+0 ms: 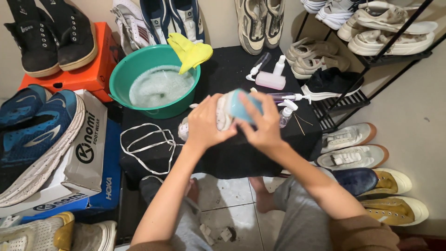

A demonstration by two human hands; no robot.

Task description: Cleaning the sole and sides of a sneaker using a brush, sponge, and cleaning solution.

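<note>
Right, over on the left a blue running shoe (39, 135) lies on top of stacked shoe boxes (88, 153), and beyond them a pair of black shoes (49, 35) sits on an orange box (95, 69). Moving in, a green basin (153, 81) stands on the black-draped surface (223, 158), holding cloudy, foamy water, with a yellow cloth (189, 52) draped over its far rim. Just in front of the basin, loose white laces (148, 144) lie coiled on the surface. Now the middle: the left hand (204, 123) is wrapped around a white shoe (223, 111), holding it up above the surface, its long axis running roughly left to right between the two hands. Directly against it from the right, the right hand (265, 125) is closed over a light blue sponge or brush (244, 104), pressed onto the shoe's upper side; which of the two it is I cannot tell. Behind the hands, small spray bottles (285, 114) and a pale pink bottle (272, 79) rest on the surface. Further right, a black rack (371, 60) carries pale sneakers (390, 32), and more shoes (367, 172) line the floor beside it.
</note>
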